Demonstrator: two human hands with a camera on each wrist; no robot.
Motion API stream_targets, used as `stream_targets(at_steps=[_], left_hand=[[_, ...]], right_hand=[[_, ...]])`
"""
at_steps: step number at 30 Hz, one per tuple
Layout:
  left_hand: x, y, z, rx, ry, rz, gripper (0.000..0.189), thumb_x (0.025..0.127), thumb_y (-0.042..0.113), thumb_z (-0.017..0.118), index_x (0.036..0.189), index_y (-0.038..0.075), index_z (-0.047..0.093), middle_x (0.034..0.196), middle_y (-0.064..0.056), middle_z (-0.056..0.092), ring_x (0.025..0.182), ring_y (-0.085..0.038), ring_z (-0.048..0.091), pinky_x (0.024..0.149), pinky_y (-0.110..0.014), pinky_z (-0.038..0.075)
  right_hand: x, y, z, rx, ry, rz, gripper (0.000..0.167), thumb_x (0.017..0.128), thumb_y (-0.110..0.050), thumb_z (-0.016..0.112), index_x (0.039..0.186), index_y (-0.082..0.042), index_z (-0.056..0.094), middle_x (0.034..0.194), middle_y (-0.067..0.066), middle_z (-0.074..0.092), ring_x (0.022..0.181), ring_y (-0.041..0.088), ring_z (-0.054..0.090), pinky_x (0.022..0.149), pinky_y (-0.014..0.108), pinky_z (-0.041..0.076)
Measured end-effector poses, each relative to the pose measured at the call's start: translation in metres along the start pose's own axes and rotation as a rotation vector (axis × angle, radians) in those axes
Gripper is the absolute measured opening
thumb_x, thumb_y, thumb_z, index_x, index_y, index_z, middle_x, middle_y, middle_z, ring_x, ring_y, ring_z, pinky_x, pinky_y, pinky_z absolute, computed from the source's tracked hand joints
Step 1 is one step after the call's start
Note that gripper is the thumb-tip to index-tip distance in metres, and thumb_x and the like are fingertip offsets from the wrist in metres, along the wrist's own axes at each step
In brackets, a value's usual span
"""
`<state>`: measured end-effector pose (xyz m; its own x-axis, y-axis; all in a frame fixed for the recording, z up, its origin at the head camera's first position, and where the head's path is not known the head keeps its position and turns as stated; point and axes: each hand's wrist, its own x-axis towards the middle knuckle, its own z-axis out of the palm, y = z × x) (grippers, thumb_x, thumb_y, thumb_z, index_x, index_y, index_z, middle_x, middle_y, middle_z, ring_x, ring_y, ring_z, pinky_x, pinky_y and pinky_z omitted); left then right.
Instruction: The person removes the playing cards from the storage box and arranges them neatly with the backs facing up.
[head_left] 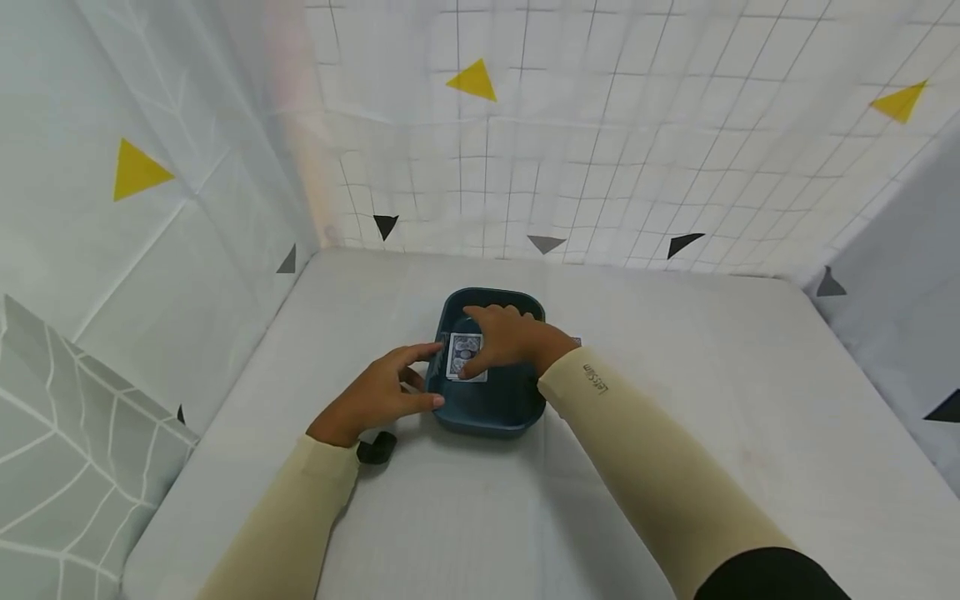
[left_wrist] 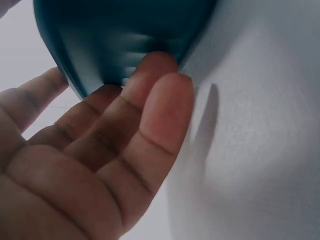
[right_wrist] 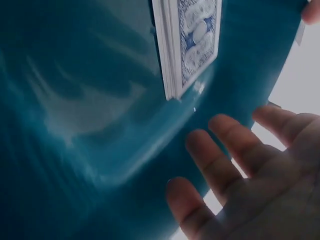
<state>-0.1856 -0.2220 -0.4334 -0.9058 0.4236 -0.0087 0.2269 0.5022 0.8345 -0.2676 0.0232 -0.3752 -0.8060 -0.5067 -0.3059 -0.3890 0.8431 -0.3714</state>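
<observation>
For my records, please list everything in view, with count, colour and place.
Table: 1, white, centre
Tray: 1, teal, on table
Card stack: 1, blue and white, inside tray
Patterned thing: 1, dark, half-hidden, right of tray
Backdrop sheets: several, white and grey, around table
Triangles: 10, yellow, grey and black, on sheets
Sleeves: 2, beige, lower left and right
Device: 1, black, beside left sleeve
Band: 1, black, lower right
Hands: 2, bare, left hand at tray's left side, right hand over tray

A grid-lined white backdrop is rising behind a white tabletop; yellow triangles are showing above black triangles, and a web-patterned gray panel is standing at left.
</observation>
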Motion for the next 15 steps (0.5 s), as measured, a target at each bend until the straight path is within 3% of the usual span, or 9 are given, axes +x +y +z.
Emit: stream_targets(at_steps=[6,15], left_hand=[[-0.001,-0.002,0.001,-0.010,0.009,0.001,0.084,0.093,0.034,0.086,0.164,0.017,0.044,0.159,-0.012,0.049,0.110,-0.023,0.066,0.094,-0.044,0.059],[-0.001,0.000,0.001,-0.018,0.012,-0.021,0.085,0.092,0.033,0.087,0.164,0.020,0.044,0.155,-0.005,0.052,0.109,-0.023,0.066,0.093,-0.043,0.059]], right_hand=[[0.010,-0.004,0.014,0.043,0.026,0.017,0.117,0.079,-0.048,0.093,0.172,-0.022,0.026,0.170,0.013,0.037,0.152,0.039,0.036,0.123,0.068,0.028],[0.020,-0.003,0.029,0.054,0.058,0.073,0.121,0.077,-0.035,0.098,0.172,-0.024,0.024,0.172,0.012,0.033,0.154,0.042,0.032,0.126,0.066,0.023]])
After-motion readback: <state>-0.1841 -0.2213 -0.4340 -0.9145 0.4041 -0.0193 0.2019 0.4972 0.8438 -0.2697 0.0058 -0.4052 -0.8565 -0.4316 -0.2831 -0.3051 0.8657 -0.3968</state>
